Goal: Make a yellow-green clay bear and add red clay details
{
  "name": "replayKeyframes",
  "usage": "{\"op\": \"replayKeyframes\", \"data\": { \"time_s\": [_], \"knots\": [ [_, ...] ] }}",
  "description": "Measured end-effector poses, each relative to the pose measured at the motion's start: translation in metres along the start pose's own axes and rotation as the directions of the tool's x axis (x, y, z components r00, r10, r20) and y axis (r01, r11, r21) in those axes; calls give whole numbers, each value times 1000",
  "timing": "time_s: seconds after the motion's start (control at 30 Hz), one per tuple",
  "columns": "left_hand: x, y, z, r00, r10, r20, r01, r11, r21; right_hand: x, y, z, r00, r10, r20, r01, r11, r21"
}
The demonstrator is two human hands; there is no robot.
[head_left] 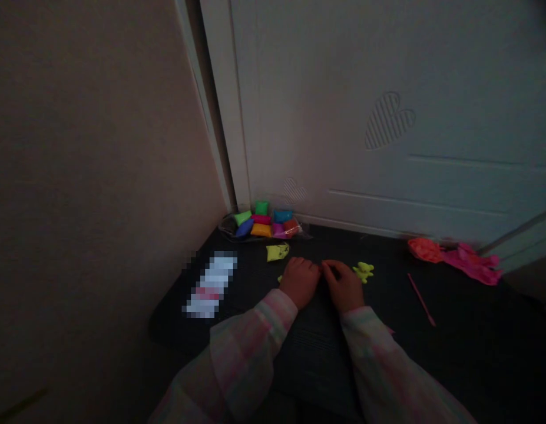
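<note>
Apparently, in the head view, close fingertip work is being done near the centre of the frame, where the left hand point(300, 280) and the right hand point(343, 285) are brought together above the dark desk point(319, 347). The left fingers are curled over, their tips hidden; the right thumb and forefinger are bent towards each other, with a dark gap left behind their tips. Whether a small piece is held between them cannot be told. Just beside the right hand, right of centre, a yellow bear-shaped figure point(363, 272) is seen on the desk, and a yellow packet point(277, 252) is placed above the left hand. A pink stick point(422, 299) is laid at the lower right.

By judgement, the shaping of a small part is the step in hand. For the next move, light, even fingertip pressure is called for, with the figure kept clear of the right knuckles.
</note>
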State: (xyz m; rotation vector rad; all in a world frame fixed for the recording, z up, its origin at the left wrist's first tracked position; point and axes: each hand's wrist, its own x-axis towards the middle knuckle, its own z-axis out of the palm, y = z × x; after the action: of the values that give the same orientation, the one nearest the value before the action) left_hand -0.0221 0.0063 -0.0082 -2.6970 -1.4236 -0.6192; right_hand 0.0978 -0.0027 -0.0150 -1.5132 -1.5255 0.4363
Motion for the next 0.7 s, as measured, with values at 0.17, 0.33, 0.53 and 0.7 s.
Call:
{"op": "replayKeyframes", "data": {
  "time_s": [0.17,0.33,0.53,0.7],
  "knots": [
    [-2,-3,0,996,-13,-86,3,994,-109,-1,-3,-4,988,137,77,-148,974,170],
    [-6,-5,0,982,-5,-189,-37,975,-220,1,-2,-2,951,227,209,-296,865,406],
    [-6,0,1,946,-196,-258,67,897,-437,2,0,0,908,280,312,-417,681,602],
    [-1,5,-1,884,-468,-19,235,479,-846,2,0,0,919,296,259,-390,603,696]
  ]
}}
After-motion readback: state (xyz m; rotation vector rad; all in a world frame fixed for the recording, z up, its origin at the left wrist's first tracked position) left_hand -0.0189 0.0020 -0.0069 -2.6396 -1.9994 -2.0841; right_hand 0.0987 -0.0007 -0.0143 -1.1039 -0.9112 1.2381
